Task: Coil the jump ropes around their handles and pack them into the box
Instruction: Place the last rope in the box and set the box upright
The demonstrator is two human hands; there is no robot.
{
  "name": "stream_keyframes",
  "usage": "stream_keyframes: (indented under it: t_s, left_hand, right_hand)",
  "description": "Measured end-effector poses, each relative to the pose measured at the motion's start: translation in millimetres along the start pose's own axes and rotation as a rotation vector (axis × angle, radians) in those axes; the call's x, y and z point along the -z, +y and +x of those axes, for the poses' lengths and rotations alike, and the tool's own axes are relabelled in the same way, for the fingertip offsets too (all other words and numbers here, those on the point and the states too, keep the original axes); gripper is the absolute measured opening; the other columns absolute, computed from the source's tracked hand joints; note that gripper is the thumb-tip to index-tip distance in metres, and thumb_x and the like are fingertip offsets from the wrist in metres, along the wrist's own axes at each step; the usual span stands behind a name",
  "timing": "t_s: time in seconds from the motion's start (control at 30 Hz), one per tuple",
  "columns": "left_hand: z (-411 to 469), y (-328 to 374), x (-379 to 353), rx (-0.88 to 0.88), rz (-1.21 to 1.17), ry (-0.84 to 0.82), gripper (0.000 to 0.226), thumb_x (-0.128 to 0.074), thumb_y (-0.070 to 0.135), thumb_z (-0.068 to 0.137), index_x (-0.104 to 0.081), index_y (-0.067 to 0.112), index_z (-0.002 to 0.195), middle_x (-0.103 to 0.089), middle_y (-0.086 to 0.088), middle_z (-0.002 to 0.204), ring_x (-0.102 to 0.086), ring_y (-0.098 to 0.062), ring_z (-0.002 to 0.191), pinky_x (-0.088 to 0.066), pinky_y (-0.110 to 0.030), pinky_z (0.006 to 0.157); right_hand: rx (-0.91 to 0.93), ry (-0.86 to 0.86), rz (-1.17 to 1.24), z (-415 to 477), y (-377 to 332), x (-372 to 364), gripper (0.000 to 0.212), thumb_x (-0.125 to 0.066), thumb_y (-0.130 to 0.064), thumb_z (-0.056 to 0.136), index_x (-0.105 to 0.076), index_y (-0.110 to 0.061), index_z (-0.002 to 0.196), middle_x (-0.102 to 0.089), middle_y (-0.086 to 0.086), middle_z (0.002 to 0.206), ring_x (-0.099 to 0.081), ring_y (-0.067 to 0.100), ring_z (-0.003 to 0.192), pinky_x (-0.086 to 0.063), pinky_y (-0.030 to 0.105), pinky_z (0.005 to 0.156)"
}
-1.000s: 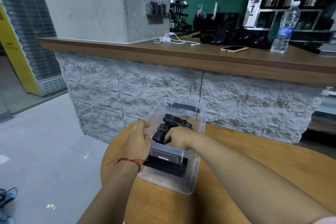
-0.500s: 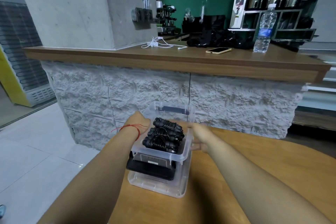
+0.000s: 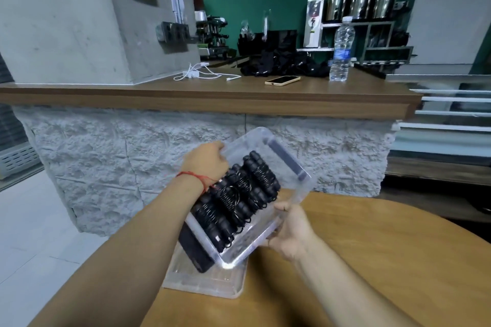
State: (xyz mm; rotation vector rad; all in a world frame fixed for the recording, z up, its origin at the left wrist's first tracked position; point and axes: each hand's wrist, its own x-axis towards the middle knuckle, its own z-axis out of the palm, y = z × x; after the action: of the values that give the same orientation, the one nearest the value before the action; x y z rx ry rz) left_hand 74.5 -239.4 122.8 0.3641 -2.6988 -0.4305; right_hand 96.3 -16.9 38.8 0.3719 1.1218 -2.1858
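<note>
A clear plastic box (image 3: 297,162) is lifted and tilted toward me above the round wooden table (image 3: 385,247). Inside it lie several black jump ropes (image 3: 239,196), each coiled round its handles, packed side by side. My left hand (image 3: 207,159) grips the box's far left rim, a red string on the wrist. My right hand (image 3: 289,231) grips the near right rim, thumb over the edge. A clear lid (image 3: 210,281) lies flat on the table under the box.
A stone-faced counter with a wooden top (image 3: 212,95) stands close behind the table. On it are a phone (image 3: 282,80), a water bottle (image 3: 342,49), white cables (image 3: 202,75) and black bags (image 3: 287,64). Tiled floor (image 3: 32,233) lies to the left.
The box has been raised off the table and tilted toward me. My right hand moved from inside the box to its right rim; my left hand slid to the far rim.
</note>
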Motion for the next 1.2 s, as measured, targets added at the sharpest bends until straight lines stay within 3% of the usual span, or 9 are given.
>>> stream_keyframes:
  t_s: [0.17, 0.27, 0.47, 0.6, 0.73, 0.9, 0.97, 1.1, 1.2]
  left_hand:
    - [20.6, 71.2, -14.9, -0.235, 0.011, -0.083, 0.038, -0.053, 0.032, 0.105, -0.062, 0.028, 0.142, -0.071, -0.007, 0.136, -0.066, -0.033, 0.124, -0.055, -0.046, 0.103]
    - [19.2, 136.5, -35.4, -0.348, -0.010, -0.153, 0.038, -0.048, 0.023, 0.106, -0.063, 0.027, 0.141, -0.066, -0.006, 0.143, -0.065, -0.033, 0.127, -0.052, -0.042, 0.108]
    - [-0.8, 227.7, -89.2, -0.439, 0.065, -0.206, 0.051, -0.052, 0.004, 0.094, -0.062, 0.025, 0.140, -0.068, -0.009, 0.137, -0.064, -0.032, 0.123, -0.051, -0.039, 0.103]
    - [-5.3, 249.6, -121.6, -0.456, 0.143, -0.258, 0.053, -0.059, -0.001, 0.089, -0.061, 0.022, 0.136, -0.069, -0.010, 0.127, -0.065, -0.033, 0.118, -0.049, -0.037, 0.091]
    - [-0.8, 258.7, -149.4, -0.460, 0.191, -0.316, 0.064, -0.063, -0.003, 0.083, -0.056, 0.020, 0.142, -0.061, -0.008, 0.139, -0.056, -0.032, 0.131, -0.040, -0.048, 0.111]
    - [2.3, 246.9, -184.3, -0.469, 0.102, -0.427, 0.074, -0.058, 0.015, 0.096, -0.031, 0.023, 0.164, -0.034, -0.006, 0.170, -0.027, -0.027, 0.158, -0.004, -0.054, 0.130]
    - [6.9, 236.9, -191.9, -0.439, 0.084, -0.482, 0.075, -0.056, 0.028, 0.100, -0.022, 0.025, 0.167, -0.025, -0.004, 0.174, -0.019, -0.024, 0.161, -0.003, -0.054, 0.131]
    - [17.6, 224.1, -199.0, -0.439, 0.093, -0.588, 0.078, -0.048, 0.044, 0.106, -0.007, 0.029, 0.170, -0.003, 0.003, 0.178, 0.002, -0.018, 0.164, 0.007, -0.049, 0.130]
    - [20.5, 215.3, -193.3, -0.452, 0.080, -0.690, 0.077, -0.044, 0.053, 0.107, -0.005, 0.031, 0.170, 0.000, 0.006, 0.177, 0.001, -0.018, 0.164, 0.002, -0.044, 0.130]
  right_hand:
    - [0.125, -0.034, 0.327, -32.1, 11.1, 24.8, 0.023, -0.055, -0.020, 0.097, -0.069, -0.008, 0.112, -0.077, 0.021, 0.101, -0.071, 0.040, 0.094, -0.061, 0.056, 0.077]
    - [0.185, -0.005, 0.494, -57.9, 11.0, 41.6, 0.023, -0.057, -0.016, 0.101, -0.067, -0.004, 0.118, -0.074, 0.024, 0.118, -0.067, 0.045, 0.113, -0.050, 0.072, 0.100]
    - [0.266, 0.142, 0.594, -89.1, -1.2, 75.7, 0.028, -0.060, -0.012, 0.101, -0.062, -0.010, 0.129, -0.055, 0.015, 0.140, -0.050, 0.041, 0.136, -0.045, 0.072, 0.105]
    - [0.273, 0.172, 0.607, -99.4, -11.7, 92.1, 0.010, -0.058, -0.008, 0.101, -0.064, -0.012, 0.108, -0.053, 0.009, 0.122, -0.047, 0.040, 0.126, -0.047, 0.071, 0.105]
    - [0.278, 0.169, 0.600, -86.8, -9.5, 101.3, 0.011, -0.058, -0.008, 0.098, -0.066, -0.013, 0.104, -0.059, 0.015, 0.124, -0.055, 0.036, 0.116, -0.051, 0.067, 0.102]
    - [0.271, 0.261, 0.651, -74.6, -13.9, 105.1, 0.003, -0.061, -0.007, 0.097, -0.062, -0.009, 0.099, -0.047, 0.011, 0.105, -0.050, 0.028, 0.096, -0.052, 0.061, 0.106]
    - [0.243, 0.277, 0.659, -72.9, -17.9, 107.1, 0.003, -0.063, -0.007, 0.095, -0.060, -0.007, 0.097, -0.047, 0.012, 0.102, -0.049, 0.028, 0.093, -0.053, 0.057, 0.107]
    - [0.210, 0.306, 0.645, -72.7, -14.1, 111.8, 0.011, -0.061, -0.007, 0.095, -0.059, -0.005, 0.106, -0.048, 0.014, 0.112, -0.054, 0.036, 0.115, -0.053, 0.057, 0.106]
    - [0.193, 0.326, 0.560, -71.4, 0.2, 113.7, 0.019, -0.060, -0.007, 0.097, -0.058, -0.007, 0.116, -0.049, 0.014, 0.113, -0.058, 0.032, 0.113, -0.056, 0.056, 0.102]
